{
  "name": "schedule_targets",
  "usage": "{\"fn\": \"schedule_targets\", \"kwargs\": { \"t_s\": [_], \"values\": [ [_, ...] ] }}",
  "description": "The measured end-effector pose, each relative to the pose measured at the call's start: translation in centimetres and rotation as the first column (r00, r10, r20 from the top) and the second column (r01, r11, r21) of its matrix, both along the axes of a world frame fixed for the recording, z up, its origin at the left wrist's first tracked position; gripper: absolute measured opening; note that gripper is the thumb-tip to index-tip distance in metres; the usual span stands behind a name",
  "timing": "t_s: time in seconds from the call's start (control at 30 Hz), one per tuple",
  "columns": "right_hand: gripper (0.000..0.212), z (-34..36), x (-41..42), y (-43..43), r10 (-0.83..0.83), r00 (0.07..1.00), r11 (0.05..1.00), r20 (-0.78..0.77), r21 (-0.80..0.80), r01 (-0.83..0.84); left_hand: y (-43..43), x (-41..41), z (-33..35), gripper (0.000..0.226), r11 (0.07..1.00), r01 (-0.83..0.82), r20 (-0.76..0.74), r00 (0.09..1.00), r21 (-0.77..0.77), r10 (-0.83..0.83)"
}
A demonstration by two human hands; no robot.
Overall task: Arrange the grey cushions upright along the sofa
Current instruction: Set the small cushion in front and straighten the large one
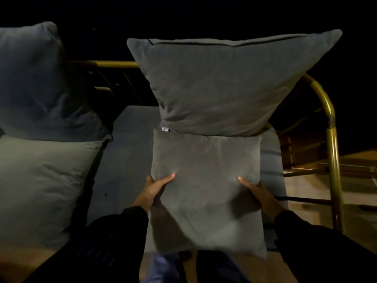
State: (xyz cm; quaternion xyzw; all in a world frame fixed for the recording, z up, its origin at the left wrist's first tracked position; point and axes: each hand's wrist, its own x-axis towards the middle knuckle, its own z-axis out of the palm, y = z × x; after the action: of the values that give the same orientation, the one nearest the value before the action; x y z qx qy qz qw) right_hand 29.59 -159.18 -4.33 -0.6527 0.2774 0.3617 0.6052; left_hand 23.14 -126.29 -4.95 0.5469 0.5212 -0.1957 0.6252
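Observation:
I hold a small grey cushion (206,180) by its two side edges, over the right half of the sofa seat (128,152). My left hand (155,190) grips its left edge, thumb on the front. My right hand (259,193) grips its right edge the same way. The cushion's top edge touches the bottom of a large grey cushion (220,84), which stands upright against the sofa's back rail at the right. At the left another large grey cushion (34,82) stands upright, with a lighter grey cushion (40,184) leaning in front of it.
A brass-coloured metal frame (332,144) curves round the sofa's right end, and its back rail (114,63) runs behind the cushions. Pale wooden floor (359,193) lies to the right. Beyond the sofa everything is dark.

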Motion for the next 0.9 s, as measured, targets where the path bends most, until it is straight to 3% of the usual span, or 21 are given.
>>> {"fn": "schedule_targets", "kwargs": {
  "t_s": [0.17, 0.23, 0.3, 0.4, 0.53, 0.63, 0.77, 0.9],
  "values": [
    [0.063, -0.8, 1.9, -1.2, 0.071, 0.994, 0.997, -0.081, 0.043, -0.068, 0.5, 1.3, 0.5, 0.112, 0.997, 0.077, -0.050, 0.996, 0.011, -0.077],
    [0.059, -0.7, 4.5, -0.9, 0.033, 0.999, 0.998, -0.033, -0.049, -0.035, 1.1, 4.0, 1.1, 0.106, 0.993, 0.062, 0.011, 0.998, 0.100, -0.063],
    [0.087, -0.4, 8.2, -0.3, -0.060, 0.998, 0.987, 0.013, -0.149, 0.061, 2.1, 8.4, 2.1, 0.111, 0.977, 0.035, 0.107, 0.993, 0.212, -0.059],
    [0.104, 1.8, 14.7, 1.0, -0.119, 0.960, 0.987, 0.253, -0.074, 0.142, 2.6, 15.3, 4.7, 0.123, 0.954, 0.069, 0.308, 0.937, 0.292, -0.162],
    [0.127, 4.6, 21.6, 1.4, -0.054, 0.912, 0.971, 0.406, -0.191, 0.143, 2.4, 20.3, 7.2, 0.100, 0.916, 0.183, 0.418, 0.846, 0.357, -0.332],
    [0.118, 5.2, 22.6, 1.7, -0.029, 0.932, 0.987, 0.362, -0.138, 0.085, 2.6, 21.2, 6.9, 0.096, 0.920, 0.182, 0.442, 0.833, 0.348, -0.332],
    [0.117, 4.8, 21.3, 2.6, -0.104, 0.903, 0.983, 0.417, -0.094, 0.157, 2.3, 21.1, 6.6, 0.082, 0.955, 0.085, 0.510, 0.830, 0.283, -0.225],
    [0.112, 4.5, 19.5, 3.4, -0.129, 0.883, 0.985, 0.451, -0.042, 0.165, 4.1, 21.6, 6.7, 0.090, 0.959, 0.051, 0.527, 0.827, 0.278, -0.196]
  ]
}}
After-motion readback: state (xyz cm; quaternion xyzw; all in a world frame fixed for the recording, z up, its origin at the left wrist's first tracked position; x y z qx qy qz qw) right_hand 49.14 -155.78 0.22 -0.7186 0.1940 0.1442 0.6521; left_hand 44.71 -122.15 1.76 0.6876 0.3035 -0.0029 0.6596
